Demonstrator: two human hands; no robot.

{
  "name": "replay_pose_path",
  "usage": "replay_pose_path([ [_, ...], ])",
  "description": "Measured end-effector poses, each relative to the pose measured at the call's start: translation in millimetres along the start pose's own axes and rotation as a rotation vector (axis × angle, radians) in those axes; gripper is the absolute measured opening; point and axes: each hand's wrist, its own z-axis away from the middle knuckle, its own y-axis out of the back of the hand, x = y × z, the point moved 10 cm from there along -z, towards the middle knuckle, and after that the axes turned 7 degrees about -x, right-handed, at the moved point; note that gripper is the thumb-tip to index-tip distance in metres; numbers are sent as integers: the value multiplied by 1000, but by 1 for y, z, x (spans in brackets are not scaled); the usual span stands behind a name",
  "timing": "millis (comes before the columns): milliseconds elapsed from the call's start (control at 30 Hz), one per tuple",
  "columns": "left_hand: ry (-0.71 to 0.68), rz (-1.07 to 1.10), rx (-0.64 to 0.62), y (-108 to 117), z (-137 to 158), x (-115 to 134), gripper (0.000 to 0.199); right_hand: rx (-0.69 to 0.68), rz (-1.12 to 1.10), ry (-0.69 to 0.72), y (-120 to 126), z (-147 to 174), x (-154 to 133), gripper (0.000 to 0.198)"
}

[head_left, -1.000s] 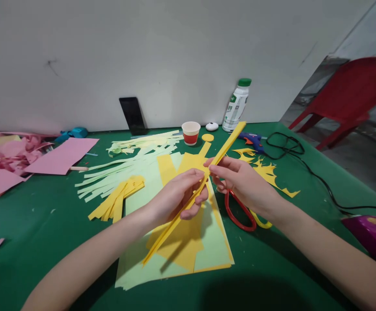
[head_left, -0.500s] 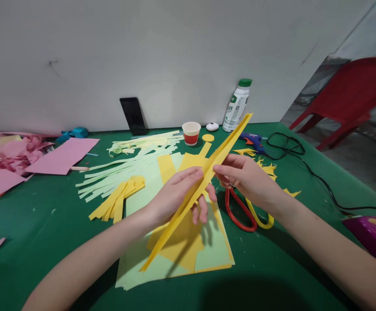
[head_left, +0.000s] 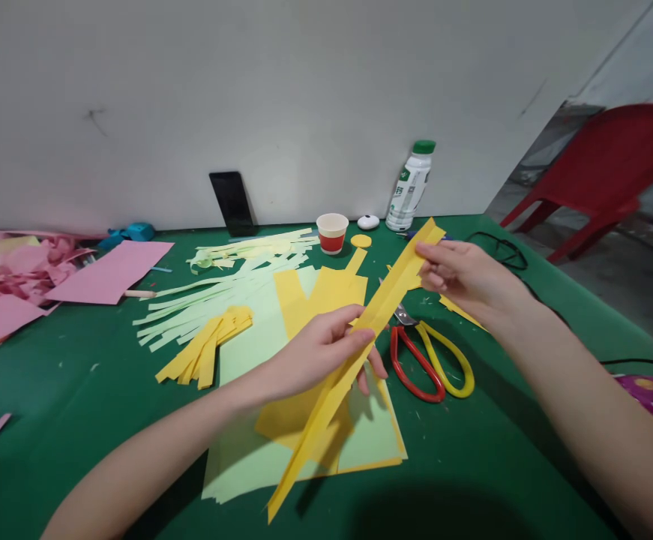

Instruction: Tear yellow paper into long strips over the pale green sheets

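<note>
A long yellow paper strip [head_left: 385,304] with a lengthwise crease slants across the view, held above the table. My left hand [head_left: 331,349] grips it near the middle, thumb on top and fingers underneath. At the strip's upper end, my right hand [head_left: 461,274] pinches the edge between thumb and fingers. Beneath lie pale green sheets [head_left: 236,442] with yellow paper pieces [head_left: 326,292] on them. Scissors [head_left: 419,360] with one red and one yellow handle rest on the table below my right hand, blades partly hidden by the strip.
Yellow strips [head_left: 208,345] and fringed green paper [head_left: 191,304] lie left of the sheets. Pink paper [head_left: 109,271] covers the far left. A paper cup [head_left: 332,234], white bottle [head_left: 410,187] and phone [head_left: 232,202] stand by the wall. A black cable [head_left: 641,363] runs along the right.
My right hand has slid up and right to the strip's upper end. The strip has turned its broad face toward me and its lower end has shifted down and right. The scissors are less covered.
</note>
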Motion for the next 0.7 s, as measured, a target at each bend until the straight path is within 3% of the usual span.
replay_pose_path([
  [133, -22, -42, -11, -3, 0, 4, 17, 62, -11, 52, 21, -7, -5, 18],
  [200, -38, -219, -74, -12, 3, 11, 21, 63, -13, 55, 23, -11, 0, 19],
  [333, -126, -733, -433, -55, 20, 19, 33, 22, 1, 1, 20, -19, 18, 24],
  [400, -101, -726, -655, -69, 31, 10, 30, -28, 30, -60, 15, -21, 27, 27],
  [467, 2, -527, -769, -66, 35, -2, 17, -98, 70, -125, 4, -19, 35, 28],
  [533, 91, -370, -593, -38, 18, -10, 19, -188, 115, -181, -14, -13, 43, 27],
  [600, 125, -323, -187, 13, 0, -15, 34, -287, 159, -223, -37, -3, 51, 26],
  [700, 110, -322, -10, 40, -5, -22, 35, -417, 207, -248, -72, 12, 65, 25],
])
